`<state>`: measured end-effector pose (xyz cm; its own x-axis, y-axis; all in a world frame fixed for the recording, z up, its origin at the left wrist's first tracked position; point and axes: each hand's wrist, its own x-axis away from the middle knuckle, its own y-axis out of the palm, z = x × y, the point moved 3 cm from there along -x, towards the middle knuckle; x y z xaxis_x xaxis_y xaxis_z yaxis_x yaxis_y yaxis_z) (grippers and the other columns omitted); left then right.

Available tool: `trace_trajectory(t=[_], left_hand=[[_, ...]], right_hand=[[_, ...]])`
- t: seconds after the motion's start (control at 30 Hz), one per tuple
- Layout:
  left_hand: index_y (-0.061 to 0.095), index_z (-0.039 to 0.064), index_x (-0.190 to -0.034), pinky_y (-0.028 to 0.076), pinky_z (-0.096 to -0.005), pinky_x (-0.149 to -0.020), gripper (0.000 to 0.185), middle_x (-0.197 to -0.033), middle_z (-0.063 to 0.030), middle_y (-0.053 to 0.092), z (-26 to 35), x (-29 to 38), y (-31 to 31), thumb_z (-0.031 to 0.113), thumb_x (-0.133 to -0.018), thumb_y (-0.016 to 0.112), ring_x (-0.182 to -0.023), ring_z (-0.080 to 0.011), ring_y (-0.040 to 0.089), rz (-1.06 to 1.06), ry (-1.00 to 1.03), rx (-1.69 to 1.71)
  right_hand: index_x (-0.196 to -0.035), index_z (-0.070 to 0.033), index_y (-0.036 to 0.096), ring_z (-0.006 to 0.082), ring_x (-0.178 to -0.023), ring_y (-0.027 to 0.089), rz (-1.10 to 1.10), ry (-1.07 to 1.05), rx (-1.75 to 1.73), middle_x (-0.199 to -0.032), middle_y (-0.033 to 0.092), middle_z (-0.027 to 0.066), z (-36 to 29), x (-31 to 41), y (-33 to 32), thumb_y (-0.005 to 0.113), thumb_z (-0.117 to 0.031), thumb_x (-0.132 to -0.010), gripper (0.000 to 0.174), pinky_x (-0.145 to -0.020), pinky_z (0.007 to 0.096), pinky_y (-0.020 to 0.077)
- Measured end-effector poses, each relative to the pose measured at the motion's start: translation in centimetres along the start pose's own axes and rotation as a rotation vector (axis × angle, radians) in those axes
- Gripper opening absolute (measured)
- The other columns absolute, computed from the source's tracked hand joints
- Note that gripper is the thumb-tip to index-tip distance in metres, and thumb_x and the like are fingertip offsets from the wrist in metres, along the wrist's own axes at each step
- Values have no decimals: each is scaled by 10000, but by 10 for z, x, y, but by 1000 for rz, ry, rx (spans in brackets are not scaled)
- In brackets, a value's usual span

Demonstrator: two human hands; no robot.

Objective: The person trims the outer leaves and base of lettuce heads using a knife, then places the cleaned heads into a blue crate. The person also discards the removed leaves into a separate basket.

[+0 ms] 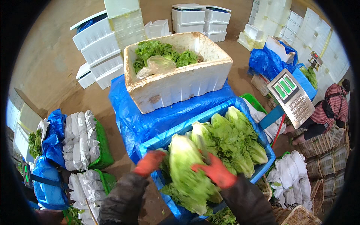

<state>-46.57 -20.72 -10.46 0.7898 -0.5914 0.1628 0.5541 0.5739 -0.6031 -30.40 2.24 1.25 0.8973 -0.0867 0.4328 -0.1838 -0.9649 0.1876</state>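
A large, blurred head of romaine lettuce [187, 168] stands tilted at the near left of a blue plastic-lined box [166, 137], its pale base toward the far side. My right hand [218, 171], in an orange-red glove, is at the right side of this head, thumb against the leaves. A blurred grey strip [204, 149], possibly a blade, shows by its fingers; whether they grip it is unclear. My left hand [150, 163], gloved alike, is at the box's left rim beside the head, its fingers blurred and partly hidden. More lettuce heads [233, 140] fill the box's right part.
Behind the box, a worn white foam box [180, 90] holds leafy greens [168, 54] on blue plastic sheeting [132, 123]. A scale display [291, 98] rises at right. Green crates [102, 146] with white-wrapped bundles [80, 140] sit left. Another person [334, 104] bends at far right.
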Motion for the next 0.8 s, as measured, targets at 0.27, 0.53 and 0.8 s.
trace_trajectory(t=[0.27, 0.53, 0.8], left_hand=[[394, 24, -1478, 291, -480, -1144, 626, -1499, -218, 406, -1, -1, 63, 379, -996, 576, -1403, -361, 351, 619, 13, 605], [423, 4, -1453, 197, -553, -1178, 782, -1574, -266, 243, 26, 13, 83, 346, -825, 738, -1471, -467, 180, 452, 65, -370], [574, 32, -1327, 303, -514, -1137, 547, -1385, -177, 550, 148, -60, 23, 374, -907, 656, -1340, -363, 460, 266, 553, -402]], right_hand=[[-1467, -59, 433, 138, -516, 558, -10, 114, 78, -814, 684, 74, 61, -98, 51, 680, -391, -911, 693, -450, 280, 441], [-1388, -115, 556, 180, -545, 617, 10, 100, 168, -721, 675, 89, 66, -108, 37, 644, -350, -930, 522, -508, 345, 492], [-1536, -152, 304, 389, -1133, 619, 692, -93, 936, -1542, 397, 148, -57, -107, -92, 678, -393, -875, 797, -925, 479, 508]])
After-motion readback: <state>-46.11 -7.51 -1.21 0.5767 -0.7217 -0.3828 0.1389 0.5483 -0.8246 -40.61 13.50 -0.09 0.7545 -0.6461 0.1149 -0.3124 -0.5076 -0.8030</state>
